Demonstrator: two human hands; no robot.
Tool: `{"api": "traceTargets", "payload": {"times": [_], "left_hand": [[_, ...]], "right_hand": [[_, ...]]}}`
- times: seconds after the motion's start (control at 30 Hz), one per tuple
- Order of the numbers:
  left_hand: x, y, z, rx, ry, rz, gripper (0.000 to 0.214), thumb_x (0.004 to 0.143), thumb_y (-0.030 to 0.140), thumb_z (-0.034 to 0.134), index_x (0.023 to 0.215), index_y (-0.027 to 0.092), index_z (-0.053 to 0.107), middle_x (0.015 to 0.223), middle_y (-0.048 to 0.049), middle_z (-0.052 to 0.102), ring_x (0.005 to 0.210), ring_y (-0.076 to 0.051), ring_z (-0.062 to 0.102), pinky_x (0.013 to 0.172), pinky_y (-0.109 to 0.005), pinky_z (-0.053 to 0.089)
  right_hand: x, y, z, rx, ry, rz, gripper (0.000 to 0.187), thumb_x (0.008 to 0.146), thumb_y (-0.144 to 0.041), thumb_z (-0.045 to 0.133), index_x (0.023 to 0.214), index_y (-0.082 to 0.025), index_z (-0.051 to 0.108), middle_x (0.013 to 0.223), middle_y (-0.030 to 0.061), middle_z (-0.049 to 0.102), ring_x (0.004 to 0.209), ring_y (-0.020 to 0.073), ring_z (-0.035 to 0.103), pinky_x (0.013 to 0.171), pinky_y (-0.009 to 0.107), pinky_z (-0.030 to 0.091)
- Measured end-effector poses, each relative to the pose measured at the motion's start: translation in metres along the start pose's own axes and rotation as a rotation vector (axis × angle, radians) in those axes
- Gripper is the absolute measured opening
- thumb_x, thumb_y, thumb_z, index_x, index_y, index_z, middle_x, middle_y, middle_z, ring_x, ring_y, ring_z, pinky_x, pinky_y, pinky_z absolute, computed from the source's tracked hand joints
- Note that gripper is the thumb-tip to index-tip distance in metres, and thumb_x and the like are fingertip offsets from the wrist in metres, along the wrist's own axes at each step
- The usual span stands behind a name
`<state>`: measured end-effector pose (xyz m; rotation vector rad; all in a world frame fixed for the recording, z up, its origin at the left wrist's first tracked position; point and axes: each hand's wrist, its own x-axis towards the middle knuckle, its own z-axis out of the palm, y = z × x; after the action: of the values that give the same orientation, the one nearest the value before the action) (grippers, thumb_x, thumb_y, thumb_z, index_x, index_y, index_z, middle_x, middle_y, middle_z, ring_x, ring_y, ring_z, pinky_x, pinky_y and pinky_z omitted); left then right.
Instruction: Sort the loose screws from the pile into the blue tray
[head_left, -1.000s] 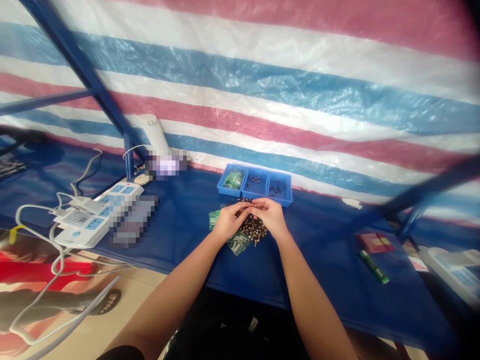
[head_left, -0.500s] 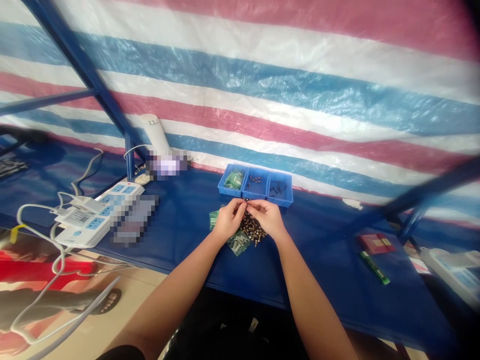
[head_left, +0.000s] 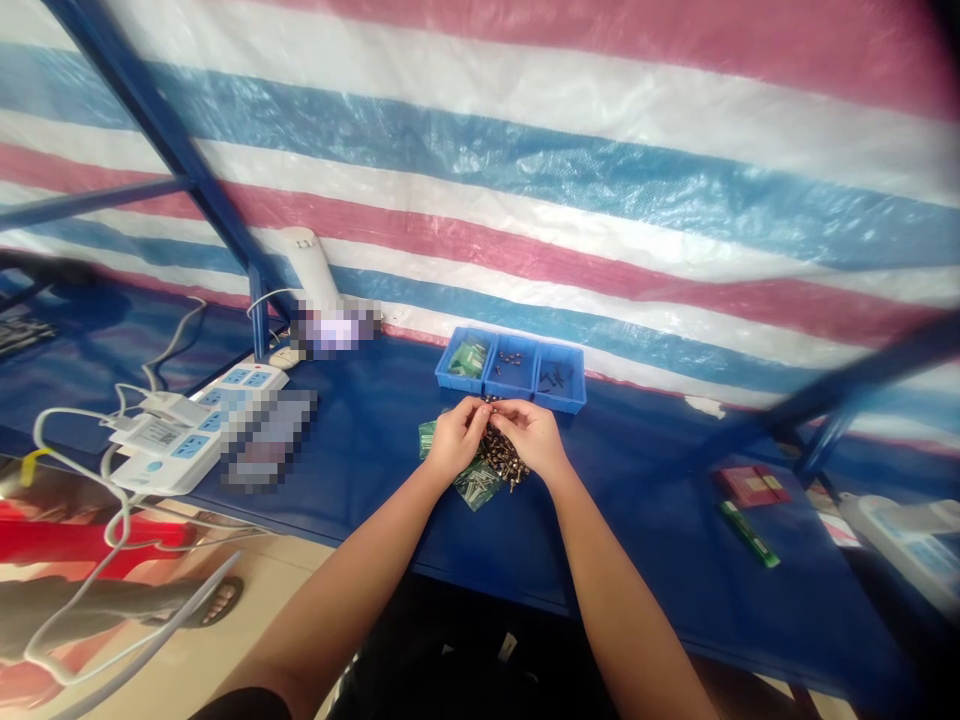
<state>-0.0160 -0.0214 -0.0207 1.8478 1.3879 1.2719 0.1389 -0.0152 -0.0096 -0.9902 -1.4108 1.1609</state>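
Observation:
My left hand (head_left: 457, 440) and my right hand (head_left: 533, 436) meet fingertip to fingertip over a pile of small brass and dark screws (head_left: 508, 462). Both are closed in a pinch; whatever lies between the fingers is too small to make out. Green-backed packets of screws (head_left: 478, 486) lie beneath and beside my left hand. Just beyond the fingers stand three joined blue bins (head_left: 512, 388). Green packets (head_left: 470, 357) fill part of the left bin, a few brownish screws (head_left: 510, 358) lie in the middle one, and dark screws (head_left: 556, 378) in the right one.
A white power strip (head_left: 196, 430) with plugs and cables sits on the blue table (head_left: 360, 440) to the left. Behind it stands a white cylindrical object (head_left: 311, 270). Red (head_left: 752, 486) and green boxes (head_left: 748, 535) lie at right. A person's sandalled foot (head_left: 217, 603) shows below left.
Almost nothing differs. My right hand has shifted very slightly to the left, and the fingertips remain together above the pile.

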Motion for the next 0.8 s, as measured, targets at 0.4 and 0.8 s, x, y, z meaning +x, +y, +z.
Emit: {"api": "traceTargets", "payload": {"times": [0.4, 0.8], "left_hand": [[0.0002, 0.0009, -0.0017, 0.044, -0.013, 0.016, 0.039, 0.097, 0.043, 0.039, 0.071, 0.018, 0.054, 0.057, 0.0024, 0.056, 0.055, -0.011, 0.053, 0.058, -0.023, 0.040], [-0.0003, 0.0019, -0.0017, -0.017, -0.010, 0.013, 0.034, 0.097, 0.038, 0.042, 0.072, 0.018, 0.054, 0.057, 0.0027, 0.056, 0.054, -0.010, 0.053, 0.057, -0.022, 0.040]], "right_hand": [[-0.0005, -0.0013, 0.0042, 0.017, -0.017, -0.006, 0.027, 0.076, -0.039, 0.072, 0.096, -0.021, 0.074, 0.096, 0.0064, 0.075, 0.086, 0.0224, 0.070, 0.081, 0.036, 0.057], [-0.0010, -0.0007, 0.0033, 0.030, -0.022, -0.006, 0.027, 0.076, -0.038, 0.072, 0.097, -0.021, 0.074, 0.096, 0.0064, 0.075, 0.084, 0.0222, 0.070, 0.080, 0.036, 0.057]]}}
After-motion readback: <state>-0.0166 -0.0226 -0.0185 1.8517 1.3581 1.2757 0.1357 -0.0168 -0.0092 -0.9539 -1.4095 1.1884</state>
